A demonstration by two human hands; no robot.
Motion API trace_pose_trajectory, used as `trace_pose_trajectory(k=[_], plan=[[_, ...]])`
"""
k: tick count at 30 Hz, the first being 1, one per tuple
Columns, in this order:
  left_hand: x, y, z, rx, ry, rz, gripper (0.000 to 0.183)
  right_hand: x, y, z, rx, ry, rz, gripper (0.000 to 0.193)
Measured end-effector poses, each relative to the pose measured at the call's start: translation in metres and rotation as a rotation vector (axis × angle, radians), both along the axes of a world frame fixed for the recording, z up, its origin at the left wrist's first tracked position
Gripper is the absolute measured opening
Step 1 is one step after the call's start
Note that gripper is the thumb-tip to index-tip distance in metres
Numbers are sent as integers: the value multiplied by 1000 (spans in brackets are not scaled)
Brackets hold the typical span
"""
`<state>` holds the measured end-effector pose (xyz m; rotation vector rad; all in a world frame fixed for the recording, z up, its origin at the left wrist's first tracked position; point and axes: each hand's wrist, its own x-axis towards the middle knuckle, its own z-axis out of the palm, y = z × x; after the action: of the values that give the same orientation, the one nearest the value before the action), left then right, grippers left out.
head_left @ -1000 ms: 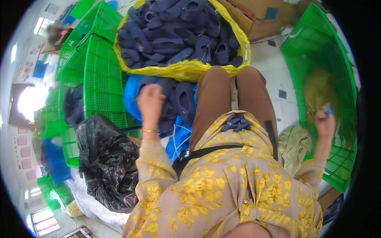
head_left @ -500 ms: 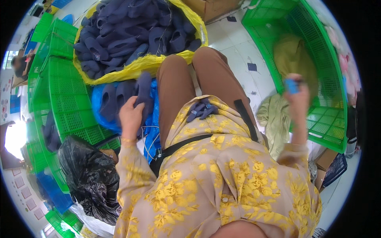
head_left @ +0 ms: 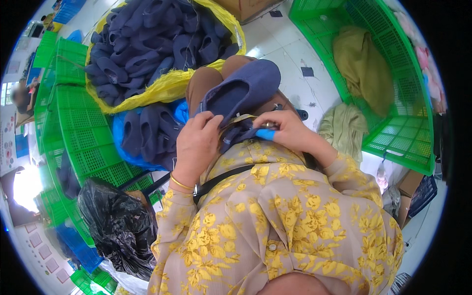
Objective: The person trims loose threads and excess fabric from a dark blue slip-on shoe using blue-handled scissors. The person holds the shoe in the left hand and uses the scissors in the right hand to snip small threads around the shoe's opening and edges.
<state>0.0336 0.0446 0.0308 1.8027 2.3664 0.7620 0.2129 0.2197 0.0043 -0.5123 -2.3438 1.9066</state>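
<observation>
Above brown trousers (head_left: 200, 81), left fingers (head_left: 204, 119) gripping navy shoe (head_left: 264, 79), right fingers (head_left: 269, 118) unclear in hold, white floor tiles (head_left: 281, 54), green crates (head_left: 83, 128)

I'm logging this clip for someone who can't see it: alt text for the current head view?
A person's left hand grips a dark blue slip-on shoe by its heel end; the right hand, blue wrap on one digit, is close by, its grip unclear. Beyond sits a yellow sack of similar shoes, with green baskets either side.
</observation>
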Motion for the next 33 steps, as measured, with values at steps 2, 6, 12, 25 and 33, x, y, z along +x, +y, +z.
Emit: trace_pose_trajectory(k=[2, 6, 12, 25, 33], plan=[[-1, -1, 2, 32, -123, 24, 32, 6, 5, 0, -228, -72, -103, 12], [0, -2, 9, 19, -323, 111, 32, 10, 8, 3, -742, -72, -272, 12], [14, 6, 16, 47, -986, 96, 41, 7, 5, 6, -1144, 66, -312, 14], [26, 19, 22, 300, -346, -92, 24, 11, 7, 20, -1172, -81, -276, 15], [19, 10, 13, 330, -942, 278, 16, 12, -5, 43, -564, 109, -382, 15]])
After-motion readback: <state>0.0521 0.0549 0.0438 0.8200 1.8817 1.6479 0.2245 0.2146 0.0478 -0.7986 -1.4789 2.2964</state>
